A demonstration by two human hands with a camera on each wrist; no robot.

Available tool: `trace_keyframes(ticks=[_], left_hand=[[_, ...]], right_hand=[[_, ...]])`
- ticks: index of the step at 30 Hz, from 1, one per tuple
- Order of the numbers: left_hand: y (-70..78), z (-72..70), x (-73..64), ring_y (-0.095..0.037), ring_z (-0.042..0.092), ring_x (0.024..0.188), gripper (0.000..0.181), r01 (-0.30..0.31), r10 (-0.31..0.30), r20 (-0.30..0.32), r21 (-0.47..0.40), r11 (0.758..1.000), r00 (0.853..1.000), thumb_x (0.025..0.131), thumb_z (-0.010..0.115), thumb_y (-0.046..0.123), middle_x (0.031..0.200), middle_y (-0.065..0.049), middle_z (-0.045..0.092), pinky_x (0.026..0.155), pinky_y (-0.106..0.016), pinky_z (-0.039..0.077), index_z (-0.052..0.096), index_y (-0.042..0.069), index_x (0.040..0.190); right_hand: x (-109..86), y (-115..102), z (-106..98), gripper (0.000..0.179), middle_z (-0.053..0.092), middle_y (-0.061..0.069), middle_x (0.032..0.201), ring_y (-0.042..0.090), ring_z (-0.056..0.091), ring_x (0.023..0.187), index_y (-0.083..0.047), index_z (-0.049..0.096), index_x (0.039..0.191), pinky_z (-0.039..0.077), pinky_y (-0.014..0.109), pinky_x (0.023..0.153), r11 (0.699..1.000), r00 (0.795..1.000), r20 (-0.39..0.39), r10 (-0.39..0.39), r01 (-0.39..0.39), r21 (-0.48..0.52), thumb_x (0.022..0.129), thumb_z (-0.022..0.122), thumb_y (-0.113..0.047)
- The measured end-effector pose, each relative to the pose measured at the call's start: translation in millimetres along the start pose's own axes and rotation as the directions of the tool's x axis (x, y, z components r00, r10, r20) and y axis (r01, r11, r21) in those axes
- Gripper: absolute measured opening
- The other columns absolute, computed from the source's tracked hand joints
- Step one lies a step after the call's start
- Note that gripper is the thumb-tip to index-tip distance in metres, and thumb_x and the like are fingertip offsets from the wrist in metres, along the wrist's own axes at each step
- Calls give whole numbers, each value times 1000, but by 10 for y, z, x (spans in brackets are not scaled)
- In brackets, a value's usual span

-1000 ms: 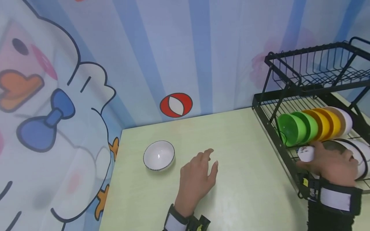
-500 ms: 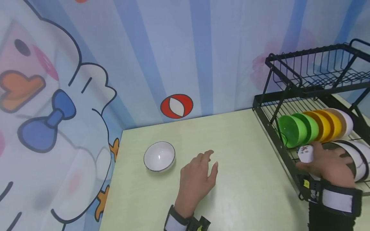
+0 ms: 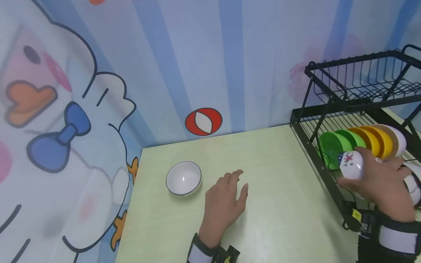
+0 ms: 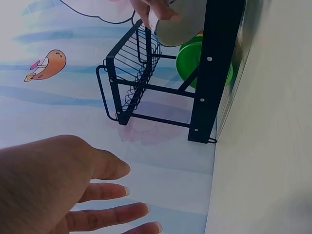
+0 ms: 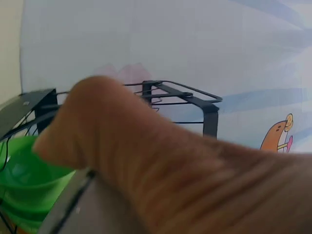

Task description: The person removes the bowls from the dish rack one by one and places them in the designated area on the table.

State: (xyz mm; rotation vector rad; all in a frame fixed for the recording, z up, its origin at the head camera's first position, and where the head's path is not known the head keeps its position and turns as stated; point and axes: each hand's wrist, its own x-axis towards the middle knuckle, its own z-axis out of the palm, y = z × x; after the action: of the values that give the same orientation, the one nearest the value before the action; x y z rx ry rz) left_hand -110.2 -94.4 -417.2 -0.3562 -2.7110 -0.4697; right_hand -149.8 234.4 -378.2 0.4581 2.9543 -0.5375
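My right hand (image 3: pixel 385 179) grips a white bowl (image 3: pixel 352 166) with a flower print, at the near left side of the rack's lower tier, in front of the green bowls (image 3: pixel 333 146). In the left wrist view the rounded side of this held bowl (image 4: pixel 187 22) shows at the top; my fingers cover much of it in the head view. Over the table, my left hand (image 3: pixel 225 204) hovers with fingers loosely extended and holds nothing. Left of it, a white bowl with a dark rim (image 3: pixel 183 179) stands upright on the table.
A black two-tier dish rack (image 3: pixel 315 166) stands at the right. Its lower tier holds tilted green, yellow (image 3: pixel 383 140) and pale bowls in a row, with more white dishes (image 3: pixel 412 182) nearer me. A printed backdrop (image 3: pixel 256 73) borders the pale table (image 3: pixel 273 219).
My right hand has lifted the flower-print bowl up from beside the other white dishes, so more of its print shows. My left hand and the bowl on the table have stayed put.
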Motion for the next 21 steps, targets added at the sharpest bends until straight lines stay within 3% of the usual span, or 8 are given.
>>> trace_keyframes(ticks=[5, 10, 21], left_hand=[[-55, -25, 9, -18, 64, 71, 34, -5, 5, -19, 0, 1000, 1000, 94, 64, 31, 100, -1, 72, 50, -22, 41, 64, 16, 125], [-110, -41, 19, -19, 64, 70, 34, 3, -3, -16, 4, 1000, 1000, 94, 64, 32, 103, -3, 72, 50, -23, 41, 64, 16, 125], [-163, -117, 30, -21, 67, 81, 35, 38, -38, 7, -10, 999, 999, 96, 62, 33, 109, -3, 72, 59, -28, 49, 63, 16, 127]], right_hand=[[24, -12, -5, 99, 19, 55, 126, 67, 22, 104, 3, 19, 150, 40, 73, 72, 994, 993, -67, -98, 102, 49, 76, 79, -24], [26, -74, -6, 102, 25, 52, 125, 66, 22, 107, 4, 16, 152, 38, 75, 78, 986, 986, -75, -146, 151, 72, 78, 78, -27], [-14, -237, -6, 104, 23, 51, 130, 62, 25, 109, 5, 12, 154, 40, 70, 73, 971, 979, -107, -175, 190, 148, 80, 77, -29]])
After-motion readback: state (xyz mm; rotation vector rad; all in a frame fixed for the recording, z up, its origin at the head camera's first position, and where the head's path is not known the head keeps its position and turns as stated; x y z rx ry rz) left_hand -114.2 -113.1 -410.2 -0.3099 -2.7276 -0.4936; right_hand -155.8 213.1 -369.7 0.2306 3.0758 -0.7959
